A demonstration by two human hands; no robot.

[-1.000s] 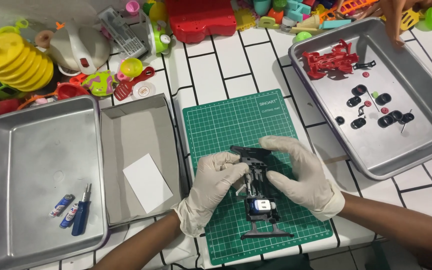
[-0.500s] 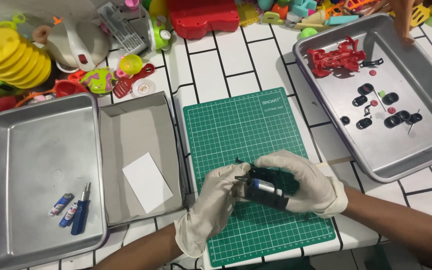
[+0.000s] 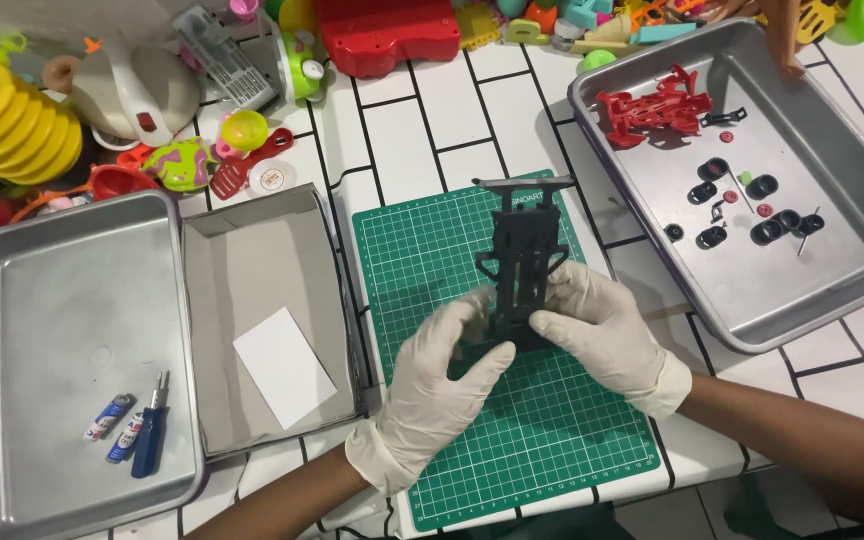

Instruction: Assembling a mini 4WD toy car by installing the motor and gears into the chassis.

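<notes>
Item one — black toy car chassis (image 3: 524, 262): I hold it over the green cutting mat (image 3: 432, 260), long axis running away from me, its far end with a flat crossbar toward the top edge of the mat.

My left hand (image 3: 444, 385), in a white glove, has its fingers curled round the near end of the chassis from the left. My right hand (image 3: 604, 335), gloved the same, clasps the near end from the right, thumb lying against the frame. Both grips are closed on it; the near end is hidden between my fingers.

Item two — metal tray (image 3: 857, 215) to the right of the mat: red car body shell (image 3: 654, 106), several black wheels (image 3: 760, 187), a few small red and green bits, a thin axle or two.

Item three — open grey cardboard box (image 3: 252, 270) just left of the mat, with a white card (image 3: 283, 366) lying in it.

Item four — metal tray (image 3: 42, 330) at far left: two small batteries (image 3: 117, 425) and a blue-handled screwdriver (image 3: 150, 438) in its near corner.

Item five — a heap of coloured plastic toys (image 3: 182, 160) along the far edge of the white tiled table (image 3: 422, 110), a yellow ribbed piece (image 3: 12, 120) among them.
</notes>
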